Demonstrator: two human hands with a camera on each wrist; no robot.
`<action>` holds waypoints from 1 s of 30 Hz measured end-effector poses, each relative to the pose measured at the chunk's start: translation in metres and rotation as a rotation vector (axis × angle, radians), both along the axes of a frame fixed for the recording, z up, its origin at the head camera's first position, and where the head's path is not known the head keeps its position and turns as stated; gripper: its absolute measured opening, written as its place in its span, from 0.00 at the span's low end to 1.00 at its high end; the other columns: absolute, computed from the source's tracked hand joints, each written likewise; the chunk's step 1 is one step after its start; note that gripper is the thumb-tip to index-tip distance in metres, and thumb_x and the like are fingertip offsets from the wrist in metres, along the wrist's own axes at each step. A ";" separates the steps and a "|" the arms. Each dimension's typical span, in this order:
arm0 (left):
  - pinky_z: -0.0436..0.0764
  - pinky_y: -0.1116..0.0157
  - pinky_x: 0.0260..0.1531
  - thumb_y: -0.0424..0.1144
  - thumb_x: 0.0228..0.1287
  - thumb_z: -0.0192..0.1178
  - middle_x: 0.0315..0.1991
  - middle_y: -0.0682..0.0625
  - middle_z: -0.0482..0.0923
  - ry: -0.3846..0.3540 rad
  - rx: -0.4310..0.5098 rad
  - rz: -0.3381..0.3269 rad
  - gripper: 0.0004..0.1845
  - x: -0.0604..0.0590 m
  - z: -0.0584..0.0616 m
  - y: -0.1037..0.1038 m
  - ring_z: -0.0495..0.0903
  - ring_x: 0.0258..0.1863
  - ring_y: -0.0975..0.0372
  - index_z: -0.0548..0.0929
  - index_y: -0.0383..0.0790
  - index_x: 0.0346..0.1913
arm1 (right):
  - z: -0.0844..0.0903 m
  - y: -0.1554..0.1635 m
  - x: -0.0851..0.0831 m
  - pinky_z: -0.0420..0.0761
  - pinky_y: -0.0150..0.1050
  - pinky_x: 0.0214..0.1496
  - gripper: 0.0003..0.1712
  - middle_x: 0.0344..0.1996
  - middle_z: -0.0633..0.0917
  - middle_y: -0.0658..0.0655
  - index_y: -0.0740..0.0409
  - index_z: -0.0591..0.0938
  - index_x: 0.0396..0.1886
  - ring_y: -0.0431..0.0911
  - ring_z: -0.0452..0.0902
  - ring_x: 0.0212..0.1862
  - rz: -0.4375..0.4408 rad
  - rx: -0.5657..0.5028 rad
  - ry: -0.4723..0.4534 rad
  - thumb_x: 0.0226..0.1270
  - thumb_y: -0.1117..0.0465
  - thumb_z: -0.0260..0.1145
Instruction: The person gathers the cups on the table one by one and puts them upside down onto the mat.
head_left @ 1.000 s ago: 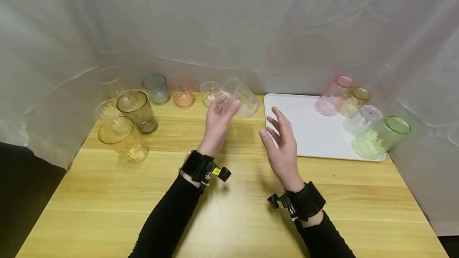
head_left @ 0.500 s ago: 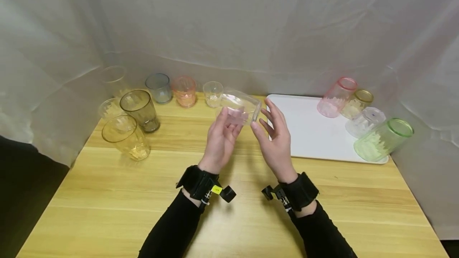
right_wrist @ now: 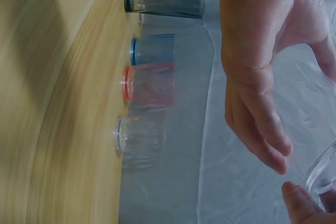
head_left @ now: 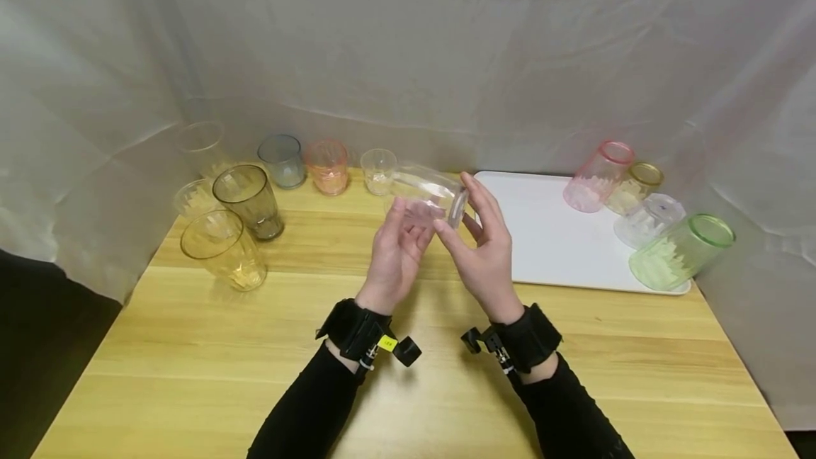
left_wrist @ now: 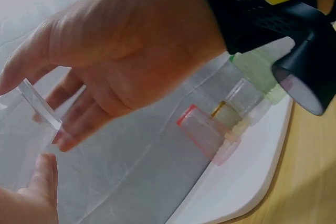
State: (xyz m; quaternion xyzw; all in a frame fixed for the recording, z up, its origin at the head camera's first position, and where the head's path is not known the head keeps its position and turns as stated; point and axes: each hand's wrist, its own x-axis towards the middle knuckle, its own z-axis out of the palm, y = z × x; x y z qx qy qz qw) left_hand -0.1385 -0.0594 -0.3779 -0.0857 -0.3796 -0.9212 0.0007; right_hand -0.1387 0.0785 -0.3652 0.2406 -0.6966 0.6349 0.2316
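Note:
A clear plastic cup [head_left: 423, 193] lies on its side in the air above the wooden table [head_left: 408, 388], held between both hands. My left hand [head_left: 408, 222] cradles it from below and the left, with its thumb and fingers pinching the wall. My right hand [head_left: 465, 214] grips the cup's right end between thumb and forefinger. The left wrist view shows the cup's edge [left_wrist: 39, 108] between the left hand's fingertips [left_wrist: 63, 137], with the right hand [left_wrist: 31, 198] below. In the right wrist view the cup [right_wrist: 323, 174] sits by the right thumb.
Upright cups stand at the back left: amber [head_left: 223, 250], smoky grey [head_left: 248, 200], blue-grey [head_left: 281, 160], orange-pink [head_left: 327, 166], small clear [head_left: 377, 170]. A white tray [head_left: 542, 239] at the right holds tipped pink [head_left: 596, 176], yellowish [head_left: 634, 186], clear [head_left: 647, 218] and green [head_left: 678, 250] cups. White cloth surrounds the table.
The left hand brought the clear cup down and nearer, turning it on its side. The right hand moved left from open air and took hold of the cup's end.

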 end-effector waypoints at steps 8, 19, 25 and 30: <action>0.83 0.71 0.56 0.66 0.58 0.71 0.50 0.50 0.81 -0.043 0.021 -0.004 0.28 -0.002 -0.004 0.003 0.83 0.49 0.64 0.82 0.45 0.45 | -0.003 0.001 -0.005 0.76 0.47 0.70 0.39 0.72 0.71 0.69 0.69 0.72 0.73 0.55 0.67 0.74 0.008 -0.028 0.068 0.61 0.81 0.70; 0.77 0.66 0.66 0.68 0.56 0.71 0.59 0.44 0.78 -0.039 0.016 -0.002 0.37 -0.002 -0.005 0.002 0.82 0.57 0.59 0.80 0.40 0.54 | 0.002 0.011 -0.007 0.77 0.47 0.69 0.37 0.71 0.74 0.64 0.68 0.73 0.72 0.55 0.70 0.72 -0.015 -0.049 0.095 0.63 0.75 0.73; 0.74 0.62 0.70 0.69 0.54 0.73 0.69 0.37 0.69 -0.027 -0.057 0.088 0.60 -0.006 -0.005 -0.010 0.76 0.65 0.54 0.61 0.28 0.74 | 0.011 0.025 -0.013 0.78 0.46 0.69 0.35 0.69 0.75 0.66 0.72 0.74 0.70 0.55 0.70 0.71 -0.042 -0.090 0.152 0.67 0.65 0.75; 0.72 0.58 0.72 0.65 0.56 0.73 0.72 0.29 0.64 0.048 -0.162 0.197 0.60 -0.013 -0.004 -0.026 0.73 0.68 0.45 0.56 0.25 0.75 | 0.018 0.042 -0.021 0.80 0.42 0.67 0.33 0.68 0.76 0.64 0.70 0.74 0.70 0.54 0.72 0.70 -0.099 -0.077 0.165 0.66 0.72 0.73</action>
